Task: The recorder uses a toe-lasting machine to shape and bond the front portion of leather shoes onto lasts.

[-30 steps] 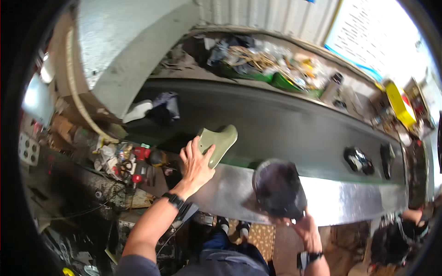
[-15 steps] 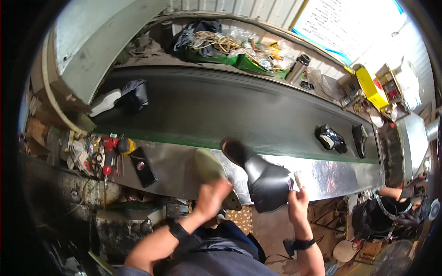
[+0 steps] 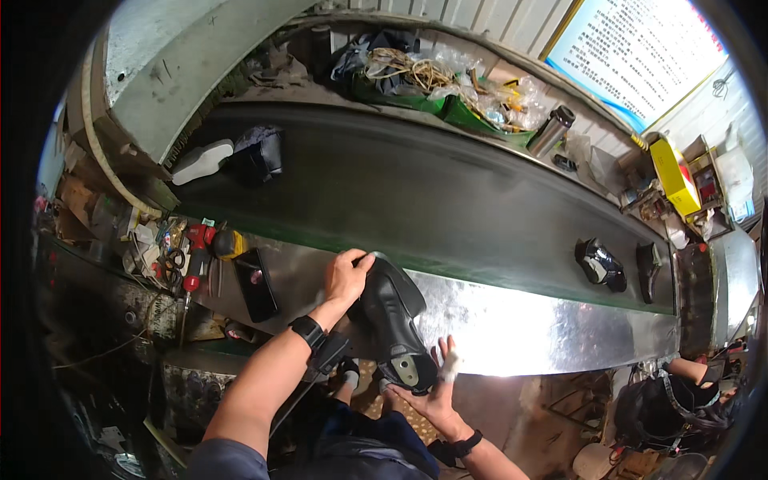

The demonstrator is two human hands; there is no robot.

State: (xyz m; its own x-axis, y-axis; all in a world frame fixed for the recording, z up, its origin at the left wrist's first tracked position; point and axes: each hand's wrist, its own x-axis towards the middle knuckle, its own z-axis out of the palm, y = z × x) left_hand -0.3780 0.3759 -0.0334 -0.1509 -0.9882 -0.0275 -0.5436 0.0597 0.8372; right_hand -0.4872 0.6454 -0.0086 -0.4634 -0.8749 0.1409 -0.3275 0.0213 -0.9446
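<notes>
A black leather shoe upper [image 3: 390,308] is tilted in front of me, over the near edge of the metal ledge. Inside its opening shows the pale top of a shoe last [image 3: 405,370] with small round holes. My left hand [image 3: 346,278] is closed on the far end of the upper, its fingers partly hidden behind the leather. At the near end, my right hand [image 3: 436,404] is spread beneath and beside the opening, touching it with fingers apart. A light wrapping covers one right fingertip.
Beyond the shiny metal ledge [image 3: 512,328] runs a dark conveyor belt [image 3: 416,200]. Two black shoes [image 3: 602,266] lie at its right; a pale last [image 3: 204,162] and a dark upper [image 3: 258,154] lie at its left. A phone [image 3: 256,284] and a red power tool [image 3: 198,254] rest left.
The last, held apart in my left hand before, now sits inside the black upper. My left hand moved to the upper's far end; my right hand came inward to its near end.
</notes>
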